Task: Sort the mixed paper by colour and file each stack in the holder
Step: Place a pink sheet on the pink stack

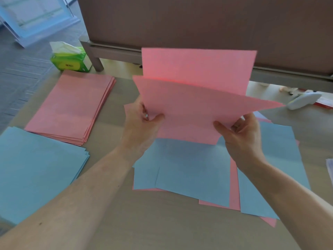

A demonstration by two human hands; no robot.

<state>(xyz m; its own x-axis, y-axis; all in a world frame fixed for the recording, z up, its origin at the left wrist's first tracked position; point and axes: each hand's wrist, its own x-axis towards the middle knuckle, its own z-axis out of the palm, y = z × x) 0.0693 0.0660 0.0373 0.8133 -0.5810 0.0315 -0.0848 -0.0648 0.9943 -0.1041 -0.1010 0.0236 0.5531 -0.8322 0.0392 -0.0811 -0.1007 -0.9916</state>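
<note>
Both hands hold pink sheets lifted above the table's middle. My left hand pinches their left edge and my right hand grips the lower right edge. Under them lies a mixed spread of blue and pink paper. A sorted pink stack lies at the left, and a sorted blue stack sits nearer me at the far left. The pale blue holder stands on the floor at the upper left.
A green tissue pack sits at the table's back left corner. A brown partition runs along the far edge. A white device and small items lie at the right edge.
</note>
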